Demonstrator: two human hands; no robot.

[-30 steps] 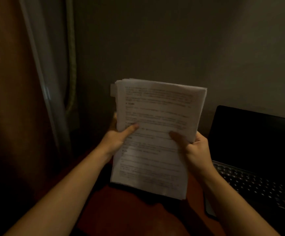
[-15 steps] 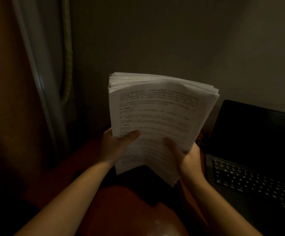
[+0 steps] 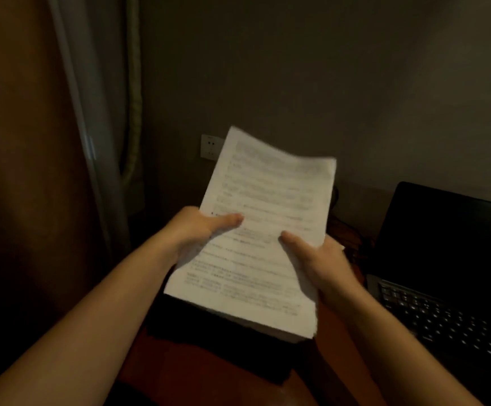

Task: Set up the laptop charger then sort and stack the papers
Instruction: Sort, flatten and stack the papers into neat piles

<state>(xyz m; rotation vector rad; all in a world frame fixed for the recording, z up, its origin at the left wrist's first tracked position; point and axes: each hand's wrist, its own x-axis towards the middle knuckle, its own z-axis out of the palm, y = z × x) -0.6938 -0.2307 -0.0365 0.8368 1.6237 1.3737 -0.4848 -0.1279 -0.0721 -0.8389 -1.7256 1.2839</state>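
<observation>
A thick stack of white printed papers (image 3: pixel 264 218) is held in the air in front of me, tilted with its top edge leaning away. My left hand (image 3: pixel 197 230) grips its left edge, thumb pressed on the top sheet. My right hand (image 3: pixel 317 259) grips the right edge the same way. An open black laptop (image 3: pixel 443 259) with a dark screen stands at the right on the reddish-brown table (image 3: pixel 197 376). A white wall socket (image 3: pixel 210 147) shows just behind the stack's top left corner. Dark cables (image 3: pixel 352 230) lie behind the papers beside the laptop.
A dark flat object (image 3: pixel 209 341) lies on the table under the papers. A grey wall rises behind. A pale curtain and a white frame (image 3: pixel 92 142) hang at the left, with a brown panel beyond.
The stack has dropped lower and tipped flatter, its edges now squared instead of fanned. The wall socket behind it has come into sight.
</observation>
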